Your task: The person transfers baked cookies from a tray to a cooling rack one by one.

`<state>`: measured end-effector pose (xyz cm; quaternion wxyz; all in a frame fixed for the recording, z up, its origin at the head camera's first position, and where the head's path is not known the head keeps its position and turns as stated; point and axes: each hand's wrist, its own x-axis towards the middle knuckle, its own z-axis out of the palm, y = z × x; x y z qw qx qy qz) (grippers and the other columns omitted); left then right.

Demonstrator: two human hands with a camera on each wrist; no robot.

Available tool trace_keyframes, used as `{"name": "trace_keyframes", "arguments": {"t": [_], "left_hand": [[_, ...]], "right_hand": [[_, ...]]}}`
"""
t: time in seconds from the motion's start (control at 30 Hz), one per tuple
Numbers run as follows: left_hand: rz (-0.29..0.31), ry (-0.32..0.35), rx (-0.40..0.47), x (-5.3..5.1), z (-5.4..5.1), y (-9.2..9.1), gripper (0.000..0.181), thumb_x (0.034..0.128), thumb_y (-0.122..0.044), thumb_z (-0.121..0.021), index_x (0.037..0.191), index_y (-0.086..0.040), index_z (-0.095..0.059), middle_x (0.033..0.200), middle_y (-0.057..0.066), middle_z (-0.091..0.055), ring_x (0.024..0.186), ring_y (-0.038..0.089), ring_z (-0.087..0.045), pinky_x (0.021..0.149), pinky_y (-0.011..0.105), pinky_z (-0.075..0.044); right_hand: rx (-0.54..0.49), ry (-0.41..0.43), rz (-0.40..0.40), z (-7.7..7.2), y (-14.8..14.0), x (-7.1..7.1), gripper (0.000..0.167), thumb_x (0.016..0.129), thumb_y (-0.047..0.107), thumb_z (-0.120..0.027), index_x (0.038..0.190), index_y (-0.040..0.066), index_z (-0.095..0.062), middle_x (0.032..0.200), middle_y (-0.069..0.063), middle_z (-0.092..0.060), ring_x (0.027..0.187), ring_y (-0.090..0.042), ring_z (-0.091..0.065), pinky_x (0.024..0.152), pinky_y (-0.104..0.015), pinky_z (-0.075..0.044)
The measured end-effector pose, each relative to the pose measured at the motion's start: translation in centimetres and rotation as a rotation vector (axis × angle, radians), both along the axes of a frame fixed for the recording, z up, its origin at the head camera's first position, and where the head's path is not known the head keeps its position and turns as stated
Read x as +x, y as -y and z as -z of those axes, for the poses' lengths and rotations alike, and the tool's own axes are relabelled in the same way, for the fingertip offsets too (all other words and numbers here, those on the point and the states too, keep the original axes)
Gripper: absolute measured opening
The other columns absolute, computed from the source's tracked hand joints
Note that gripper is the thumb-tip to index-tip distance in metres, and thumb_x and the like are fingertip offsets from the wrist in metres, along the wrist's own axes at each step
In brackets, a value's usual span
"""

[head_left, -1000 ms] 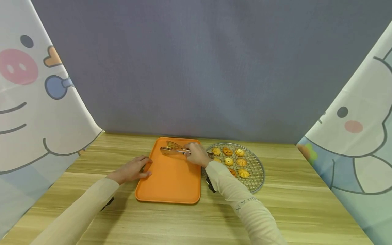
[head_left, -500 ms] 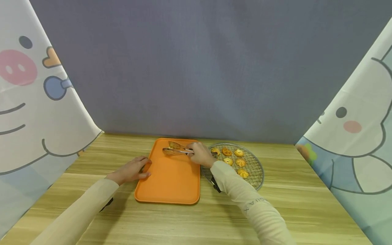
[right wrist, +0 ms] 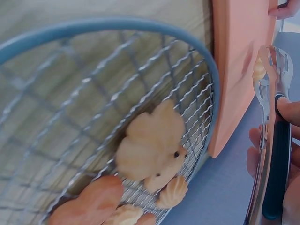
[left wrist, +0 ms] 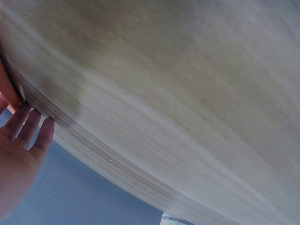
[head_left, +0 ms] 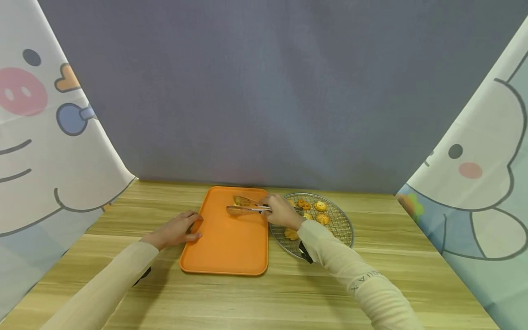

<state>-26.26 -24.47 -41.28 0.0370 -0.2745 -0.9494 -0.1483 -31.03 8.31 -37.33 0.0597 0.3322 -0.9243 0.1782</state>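
Note:
My right hand (head_left: 282, 211) grips a pair of metal tongs (head_left: 246, 207) with dark handle grips. Their slotted heads hang over the upper part of the orange tray (head_left: 224, 252), spread a little apart. In the right wrist view, a small pale yellow cookie (right wrist: 258, 70) shows at the heads of the tongs; whether it is clamped I cannot tell. My left hand (head_left: 177, 229) rests at the tray's left edge, thumb and fingers spread along the rim. The left wrist view shows its fingers fairly straight, fingertips at the tray's edge.
A round wire rack (head_left: 344, 222) stands right of the tray, close to it. Several cookies (head_left: 323, 218) lie on it, some hidden by the right arm. Behind the wooden table (head_left: 206, 302) hangs a grey cloth (head_left: 264, 91), with printed cloths at both sides.
The right hand and the tongs have shifted right across the tray toward the rack, a yellow patch at the heads travelling along. My left hand and the tray stay in place.

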Motion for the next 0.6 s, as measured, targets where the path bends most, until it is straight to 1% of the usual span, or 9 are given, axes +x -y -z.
{"name": "trace_keyframes", "arguments": {"t": [0.07, 0.17, 0.2, 0.27, 0.3, 0.4, 0.47, 0.5, 0.6], "left_hand": [[0.007, -0.003, 0.002, 0.0, 0.0, 0.0, 0.046, 0.0855, -0.030, -0.064, 0.119, -0.001, -0.053, 0.120, 0.023, -0.051, 0.109, 0.040, -0.050, 0.088, 0.052, -0.043], [0.009, -0.006, 0.005, 0.0, 0.0, 0.0, 0.046, 0.0855, -0.030, -0.064, 0.119, 0.000, -0.053, 0.120, 0.023, -0.051, 0.109, 0.040, -0.050, 0.088, 0.052, -0.043], [0.007, -0.004, 0.008, 0.1, 0.0, -0.1, 0.046, 0.0856, -0.029, -0.064, 0.119, 0.000, -0.053, 0.121, 0.023, -0.051, 0.109, 0.040, -0.050, 0.089, 0.053, -0.042], [0.004, 0.001, 0.011, 0.1, 0.0, -0.1, 0.046, 0.0858, -0.029, -0.063, 0.120, 0.000, -0.053, 0.121, 0.023, -0.051, 0.110, 0.040, -0.050, 0.090, 0.053, -0.042], [0.007, -0.002, 0.007, 0.1, 0.0, -0.2, 0.046, 0.0860, -0.029, -0.063, 0.120, 0.000, -0.053, 0.121, 0.023, -0.051, 0.110, 0.041, -0.050, 0.089, 0.053, -0.042], [0.000, 0.013, 0.011, 0.1, -0.1, -0.2, 0.046, 0.0864, -0.029, -0.062, 0.120, 0.000, -0.052, 0.122, 0.023, -0.050, 0.111, 0.041, -0.049, 0.090, 0.053, -0.041], [0.006, 0.010, 0.008, 0.1, -0.1, -0.2, 0.046, 0.0866, -0.029, -0.062, 0.120, 0.000, -0.052, 0.121, 0.024, -0.050, 0.110, 0.041, -0.049, 0.089, 0.053, -0.042], [0.009, 0.008, 0.007, 0.1, -0.2, -0.2, 0.046, 0.0866, -0.029, -0.062, 0.120, 0.000, -0.052, 0.121, 0.023, -0.050, 0.109, 0.041, -0.050, 0.089, 0.053, -0.042], [0.011, -0.001, 0.008, 0.1, -0.2, -0.1, 0.045, 0.0859, -0.028, -0.063, 0.119, 0.001, -0.052, 0.120, 0.023, -0.051, 0.108, 0.040, -0.050, 0.088, 0.053, -0.043]], "right_hand": [[0.000, 0.002, -0.003, 0.0, -0.4, 0.2, 0.034, 0.084, 0.003, -0.058, 0.118, 0.006, -0.061, 0.112, -0.011, -0.063, 0.061, -0.011, -0.052, 0.051, -0.022, -0.035], [-0.003, 0.008, -0.003, 0.0, -1.0, 0.6, 0.035, 0.084, 0.004, -0.059, 0.119, 0.006, -0.061, 0.114, -0.009, -0.063, 0.054, -0.010, -0.044, 0.047, -0.021, -0.031], [-0.004, 0.011, -0.003, 0.0, -1.2, 0.7, 0.034, 0.084, 0.005, -0.059, 0.119, 0.006, -0.061, 0.114, -0.008, -0.063, 0.054, -0.010, -0.044, 0.047, -0.021, -0.030], [-0.002, 0.003, -0.007, -0.1, -1.6, 0.9, 0.033, 0.085, 0.007, -0.060, 0.118, 0.007, -0.062, 0.115, -0.007, -0.062, 0.061, -0.009, -0.049, 0.052, -0.021, -0.033], [-0.006, 0.013, -0.009, -0.2, -1.8, 1.0, 0.033, 0.085, 0.007, -0.060, 0.118, 0.006, -0.061, 0.117, -0.008, -0.062, 0.060, -0.009, -0.048, 0.051, -0.021, -0.033], [-0.017, 0.043, -0.006, -0.5, -2.3, 1.3, 0.033, 0.086, 0.007, -0.060, 0.119, 0.006, -0.061, 0.121, -0.010, -0.059, 0.049, -0.008, -0.038, 0.045, -0.020, -0.029], [-0.025, 0.058, -0.008, -0.5, -2.6, 1.5, 0.033, 0.086, 0.005, -0.059, 0.119, 0.005, -0.061, 0.123, -0.012, -0.058, 0.043, -0.008, -0.030, 0.042, -0.019, -0.026], [-0.031, 0.065, -0.012, -0.6, -2.7, 1.5, 0.033, 0.086, 0.004, -0.059, 0.119, 0.004, -0.061, 0.123, -0.012, -0.058, 0.043, -0.009, -0.028, 0.042, -0.020, -0.026], [-0.026, 0.045, -0.022, -0.6, -3.0, 1.6, 0.033, 0.085, 0.002, -0.060, 0.117, 0.004, -0.062, 0.119, -0.011, -0.061, 0.051, -0.006, -0.041, 0.050, -0.021, -0.034]]}}
